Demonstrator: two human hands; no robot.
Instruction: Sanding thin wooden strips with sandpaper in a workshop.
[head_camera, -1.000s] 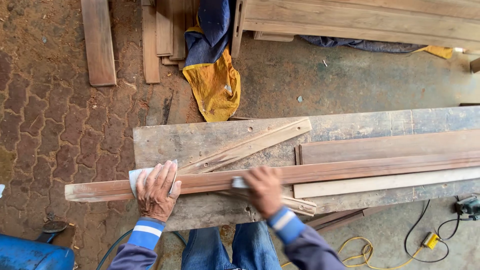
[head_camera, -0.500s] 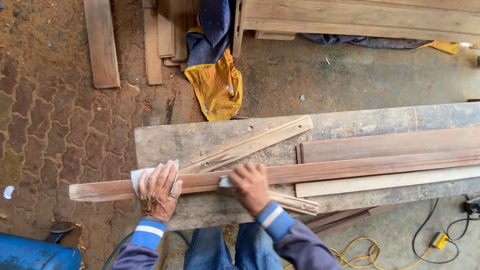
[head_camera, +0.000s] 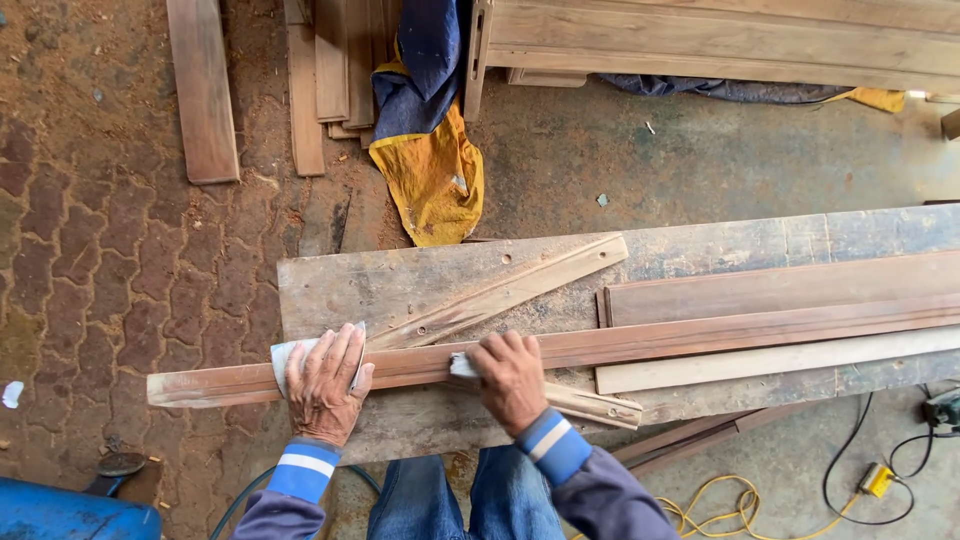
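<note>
In the head view, a worn grey wooden workbench (head_camera: 720, 245) fills the middle, and I take it as the landmark. Across its near edge lies a long reddish moulded strip (head_camera: 700, 335), whose left end sticks out past the bench's left end over the ground.

The left hand (head_camera: 322, 385) lies flat on the strip at the bench's left end, fingers spread, pressing a pale folded sheet (head_camera: 283, 355) under the palm. The right hand (head_camera: 512, 378) is just beside it on the strip, fingers curled and closed on a small grey pad (head_camera: 461, 365).

On the bench behind the strip rest a diagonal pale batten (head_camera: 500, 290) and a dark plank (head_camera: 780, 288); in front of the strip lies a light plank (head_camera: 780, 362).

Left of the bench the ground is reddish paving bricks (head_camera: 90, 260); beyond it is grey concrete (head_camera: 700, 160). There lie stacked boards (head_camera: 320, 70) and a yellow and blue cloth (head_camera: 425, 150). A yellow cable (head_camera: 720, 500) runs below the bench.
</note>
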